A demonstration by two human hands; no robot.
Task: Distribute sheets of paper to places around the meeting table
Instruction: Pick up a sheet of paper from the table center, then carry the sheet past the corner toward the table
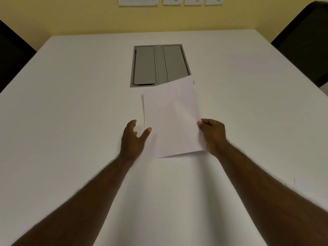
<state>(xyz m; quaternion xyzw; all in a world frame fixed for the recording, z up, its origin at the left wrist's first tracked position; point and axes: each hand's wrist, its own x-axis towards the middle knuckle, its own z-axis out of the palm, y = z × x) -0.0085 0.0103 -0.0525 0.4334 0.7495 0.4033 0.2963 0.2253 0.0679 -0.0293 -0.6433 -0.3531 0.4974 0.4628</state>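
A white sheet of paper (173,118) hangs slightly above the middle of the white meeting table (71,103), tilted a little clockwise. My right hand (212,134) pinches its right edge between thumb and fingers. My left hand (134,137) is at the sheet's lower left edge, thumb resting on top of the paper and fingers spread beside it. Whether more than one sheet is held cannot be told. The sheet's far corner overlaps the grey panel.
A grey recessed cable panel (158,65) with closed flaps sits in the table's centre, just beyond the sheet. Dark chairs stand at the left (12,55) and right (305,43) sides. White wall sockets (137,0) line the yellow wall behind the table.
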